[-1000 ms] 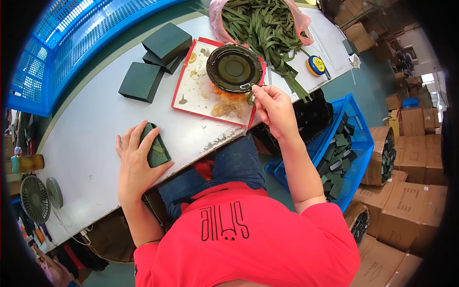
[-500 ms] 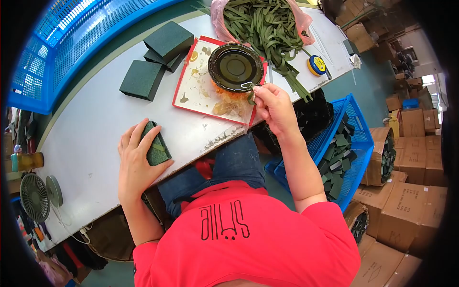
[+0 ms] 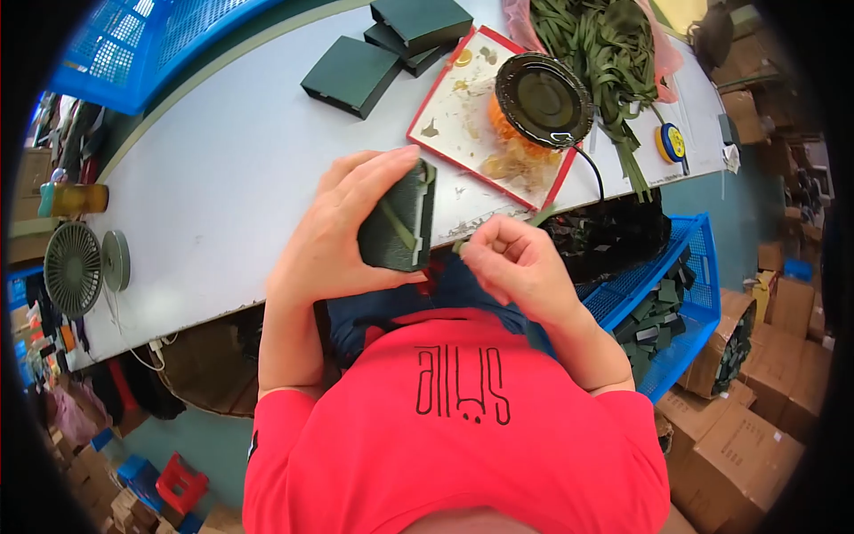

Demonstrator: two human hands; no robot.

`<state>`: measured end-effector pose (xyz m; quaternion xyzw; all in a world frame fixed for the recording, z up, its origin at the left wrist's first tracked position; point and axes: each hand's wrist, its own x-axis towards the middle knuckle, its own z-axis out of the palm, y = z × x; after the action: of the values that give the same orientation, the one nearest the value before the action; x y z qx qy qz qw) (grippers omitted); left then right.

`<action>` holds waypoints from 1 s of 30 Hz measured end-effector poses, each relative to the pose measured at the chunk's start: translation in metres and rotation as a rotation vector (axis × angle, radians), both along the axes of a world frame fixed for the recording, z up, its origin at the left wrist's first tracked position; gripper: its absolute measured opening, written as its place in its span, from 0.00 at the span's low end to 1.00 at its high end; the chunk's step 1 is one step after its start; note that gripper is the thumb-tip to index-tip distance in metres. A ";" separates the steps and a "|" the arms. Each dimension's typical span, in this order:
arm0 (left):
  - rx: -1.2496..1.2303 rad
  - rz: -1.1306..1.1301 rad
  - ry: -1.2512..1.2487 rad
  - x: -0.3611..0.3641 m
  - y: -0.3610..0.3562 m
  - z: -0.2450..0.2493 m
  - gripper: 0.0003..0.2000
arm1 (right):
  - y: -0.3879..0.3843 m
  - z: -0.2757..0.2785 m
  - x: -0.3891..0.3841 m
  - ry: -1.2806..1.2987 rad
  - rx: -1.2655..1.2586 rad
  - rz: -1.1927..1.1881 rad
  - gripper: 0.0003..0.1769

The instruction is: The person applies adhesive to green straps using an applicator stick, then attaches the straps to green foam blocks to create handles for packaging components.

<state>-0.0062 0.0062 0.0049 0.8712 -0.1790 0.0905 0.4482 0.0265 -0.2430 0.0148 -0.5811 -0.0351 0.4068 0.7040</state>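
My left hand [image 3: 325, 236] grips a dark green box [image 3: 378, 240], lifted and tilted above the table's front edge. A lighter green strip lies across the box's face. Just right of the box, my right hand [image 3: 523, 267] pinches a green ribbon [image 3: 543, 214]; one end pokes out by the fingertips, apart from the box. Beyond the hands, a black dish [image 3: 544, 98] with a dark, shiny surface rests on an orange base. Beneath that base is a red-rimmed white tray [image 3: 430, 126], stained with yellowish residue.
Several green boxes [image 3: 351, 75] lie at the back of the white table [image 3: 231, 178]. A pile of green ribbons [image 3: 605, 53] fills a pink bag, near a tape measure [image 3: 670, 142]. A blue crate [image 3: 707, 267] of green pieces stands right; a fan [image 3: 73, 269] sits left.
My left hand has raised the box from the table and brought it right. My right hand has come back from the dish's edge toward my body with the ribbon. The view has shifted.
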 end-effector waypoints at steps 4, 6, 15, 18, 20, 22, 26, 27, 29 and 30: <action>-0.001 -0.082 0.000 0.001 -0.001 -0.001 0.53 | 0.012 -0.001 -0.001 0.015 -0.073 0.127 0.11; -0.005 -0.089 -0.002 0.001 -0.002 -0.001 0.54 | 0.015 0.001 0.001 -0.005 -0.103 0.134 0.11; -0.052 -0.111 0.044 0.001 -0.003 0.001 0.52 | 0.019 -0.003 0.001 -0.089 -0.178 0.160 0.12; -0.046 -0.119 0.027 0.000 -0.002 0.001 0.52 | 0.019 -0.009 0.000 -0.163 -0.209 0.184 0.11; -0.020 -0.127 0.015 -0.001 -0.002 0.001 0.52 | 0.019 -0.012 -0.001 -0.210 -0.248 0.204 0.11; 0.009 -0.136 -0.001 -0.002 -0.002 0.002 0.50 | 0.020 -0.019 -0.002 -0.228 -0.231 0.206 0.13; 0.130 -0.164 -0.050 -0.002 -0.007 0.007 0.48 | 0.019 -0.030 0.001 -0.199 -0.172 0.246 0.15; 0.152 -0.168 -0.059 -0.002 -0.008 0.007 0.48 | 0.019 -0.032 0.002 -0.190 -0.177 0.260 0.15; 0.180 -0.165 -0.068 -0.003 -0.009 0.007 0.48 | 0.019 -0.035 0.004 -0.171 -0.187 0.287 0.16; 0.187 -0.157 -0.067 -0.003 -0.009 0.005 0.48 | 0.018 -0.039 0.005 -0.173 -0.180 0.286 0.15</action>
<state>-0.0091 -0.0032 0.0104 0.8890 -0.2691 0.0671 0.3644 0.0317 -0.2246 -0.0237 -0.6635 -0.1413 0.4527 0.5786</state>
